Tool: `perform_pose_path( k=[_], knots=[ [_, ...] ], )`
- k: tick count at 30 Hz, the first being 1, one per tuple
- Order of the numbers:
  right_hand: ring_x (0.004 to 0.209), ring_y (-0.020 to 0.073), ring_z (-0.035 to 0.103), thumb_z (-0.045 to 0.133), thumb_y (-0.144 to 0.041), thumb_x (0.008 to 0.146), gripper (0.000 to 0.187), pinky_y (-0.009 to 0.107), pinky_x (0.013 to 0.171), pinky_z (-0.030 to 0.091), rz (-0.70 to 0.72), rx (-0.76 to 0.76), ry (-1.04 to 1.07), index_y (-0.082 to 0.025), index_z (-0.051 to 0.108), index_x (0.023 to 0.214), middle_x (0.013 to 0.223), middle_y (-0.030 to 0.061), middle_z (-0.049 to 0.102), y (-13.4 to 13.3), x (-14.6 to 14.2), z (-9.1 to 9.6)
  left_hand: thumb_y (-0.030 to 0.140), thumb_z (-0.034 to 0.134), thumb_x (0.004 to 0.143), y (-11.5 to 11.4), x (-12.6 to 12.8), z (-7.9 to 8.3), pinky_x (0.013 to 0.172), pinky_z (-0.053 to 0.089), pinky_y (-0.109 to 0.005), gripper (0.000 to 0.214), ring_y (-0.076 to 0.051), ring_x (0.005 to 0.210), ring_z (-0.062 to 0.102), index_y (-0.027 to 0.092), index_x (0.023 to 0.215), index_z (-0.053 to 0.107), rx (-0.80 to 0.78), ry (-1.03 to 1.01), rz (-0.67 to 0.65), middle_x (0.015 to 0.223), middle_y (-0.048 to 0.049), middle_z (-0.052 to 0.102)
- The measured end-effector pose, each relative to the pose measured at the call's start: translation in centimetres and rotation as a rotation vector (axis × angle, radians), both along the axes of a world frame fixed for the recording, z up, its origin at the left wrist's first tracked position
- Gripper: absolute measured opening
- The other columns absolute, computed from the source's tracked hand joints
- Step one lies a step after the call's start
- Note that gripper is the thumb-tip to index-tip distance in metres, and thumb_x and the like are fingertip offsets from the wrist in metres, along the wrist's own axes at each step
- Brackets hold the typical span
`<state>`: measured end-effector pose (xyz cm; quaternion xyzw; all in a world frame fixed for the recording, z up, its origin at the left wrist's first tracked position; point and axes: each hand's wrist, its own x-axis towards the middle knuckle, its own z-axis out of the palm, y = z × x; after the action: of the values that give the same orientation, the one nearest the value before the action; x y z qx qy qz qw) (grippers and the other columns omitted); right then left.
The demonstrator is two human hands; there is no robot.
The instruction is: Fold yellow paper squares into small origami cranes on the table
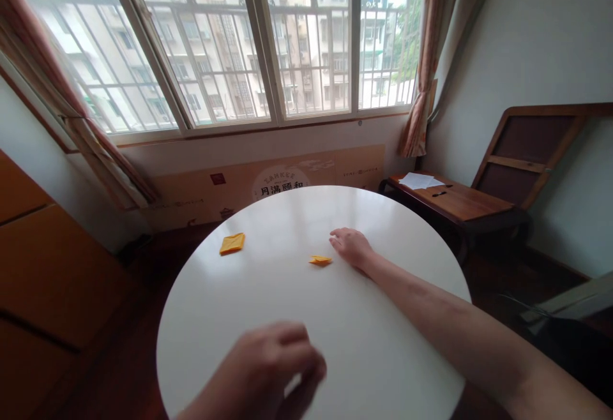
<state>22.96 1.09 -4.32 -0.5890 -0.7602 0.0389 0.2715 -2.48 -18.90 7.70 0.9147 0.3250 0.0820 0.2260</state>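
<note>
Small folded piece: this yellow piece (320, 260), which looks like paper, is our landmark; it lies flat-based on the round white worktop (282, 299), near its middle.
Long axis: it runs crosswise to us, roughly left to right, with a thin point at each end; which end is its front we cannot tell.
Right hand: our right hand (352, 249) rests just right of the small folded piece, seemingly apart from it. The fingers lie close together, loosely bent; whether anything is under them we cannot tell. We judge that resting it there steadies the forearm and leaves the piece uncovered.
Left hand: our left hand (271, 357) hangs above the worktop, nearer to us than the small folded piece and to its left. It is blurred; the fingers curl narrowly towards the thumb, and we cannot tell whether they hold anything.
Yellow square: a larger folded square (232, 243) lies flat, well left of the small folded piece and slightly farther off; the gap, we think, keeps the two from mixing.
Side table: well right of and beyond the small folded piece, a wooden table (479, 203) carries white sheets (417, 181).
</note>
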Motion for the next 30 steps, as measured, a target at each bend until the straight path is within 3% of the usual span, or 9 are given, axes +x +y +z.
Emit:
perform_pose_path(
  k=[2,4,7,10,12,15,21,27,30],
  knots=[
    [0.109,0.0216,0.065,0.055,-0.032,0.1,0.026,0.04,0.1,0.049,0.107,0.004,0.025,-0.017,0.067,0.117,0.117,0.0084,0.07,-0.5,-0.2,0.2,0.029,0.045,0.099,5.2,0.9,0.8,0.063,0.047,-0.03,0.029,-0.018,0.066,0.06,0.021,0.085,0.069,0.244,-0.159,0.241,0.079,-0.005,0.066],
    [0.114,0.0202,0.064,0.054,-0.03,0.099,0.027,0.032,0.103,0.046,0.205,0.012,0.043,-0.019,0.07,0.118,0.12,0.0072,0.071,-0.9,-0.5,0.4,0.029,0.05,0.095,10.7,1.8,0.3,0.062,0.044,-0.029,0.026,-0.016,0.059,0.056,0.02,0.082,0.071,0.443,-0.342,0.384,0.074,-0.0024,0.066],
    [0.115,0.0225,0.063,0.056,-0.031,0.096,0.027,0.032,0.103,0.043,0.302,0.016,0.055,-0.023,0.073,0.117,0.121,0.0066,0.072,-1.4,-1.1,0.6,0.03,0.051,0.092,17.1,2.3,-2.8,0.069,0.045,-0.029,0.026,-0.018,0.067,0.06,0.019,0.082,0.073,0.526,-0.453,0.564,0.081,-0.0044,0.071],
    [0.109,0.0233,0.065,0.063,-0.031,0.092,0.02,0.033,0.099,0.044,0.36,-0.003,0.062,-0.026,0.077,0.105,0.111,0.005,0.075,-1.5,-1.6,0.9,0.03,0.047,0.092,20.3,2.0,-6.8,0.07,0.047,-0.031,0.03,-0.02,0.069,0.062,0.017,0.084,0.073,0.477,-0.466,0.639,0.082,-0.007,0.073],
    [0.103,0.0225,0.066,0.064,-0.027,0.09,0.016,0.032,0.096,0.045,0.358,-0.017,0.088,-0.026,0.078,0.099,0.107,0.0048,0.075,-1.4,-1.8,1.0,0.033,0.049,0.092,21.0,1.4,-8.7,0.07,0.048,-0.031,0.029,-0.02,0.07,0.064,0.018,0.084,0.073,0.418,-0.459,0.657,0.08,-0.0061,0.074],
    [0.098,0.0209,0.068,0.064,-0.018,0.087,0.017,0.03,0.094,0.046,0.346,-0.037,0.151,-0.025,0.078,0.092,0.102,0.0037,0.075,-1.2,-1.9,1.1,0.035,0.051,0.092,21.1,0.8,-9.5,0.07,0.049,-0.03,0.028,-0.02,0.071,0.066,0.019,0.086,0.073,0.344,-0.443,0.662,0.082,-0.0049,0.076],
    [0.09,0.0216,0.069,0.062,-0.025,0.09,0.015,0.032,0.083,0.05,0.278,-0.076,0.309,-0.023,0.077,0.089,0.093,0.0044,0.077,-1.6,-2.1,1.7,0.038,0.053,0.092,20.5,1.3,-8.7,0.071,0.052,-0.03,0.029,-0.021,0.078,0.068,0.018,0.09,0.074,0.19,-0.482,0.62,0.088,-0.0062,0.077],
    [0.081,0.0218,0.07,0.062,-0.03,0.09,0.017,0.032,0.073,0.05,0.294,-0.286,0.66,-0.021,0.075,0.086,0.084,0.0036,0.077,-3.0,-2.7,3.3,0.047,0.065,0.087,18.6,2.2,-7.8,0.063,0.053,-0.028,0.035,-0.023,0.086,0.069,0.018,0.105,0.075,-0.114,-0.583,0.469,0.102,-0.0102,0.075],
    [0.078,0.021,0.068,0.063,-0.031,0.09,0.015,0.031,0.069,0.049,0.294,-0.313,0.705,-0.022,0.074,0.085,0.081,0.003,0.075,-3.4,-2.9,3.5,0.042,0.068,0.085,17.9,2.7,-7.5,0.058,0.051,-0.026,0.029,-0.022,0.079,0.066,0.018,0.097,0.077,-0.184,-0.586,0.454,0.089,-0.0087,0.075]
  ],
)
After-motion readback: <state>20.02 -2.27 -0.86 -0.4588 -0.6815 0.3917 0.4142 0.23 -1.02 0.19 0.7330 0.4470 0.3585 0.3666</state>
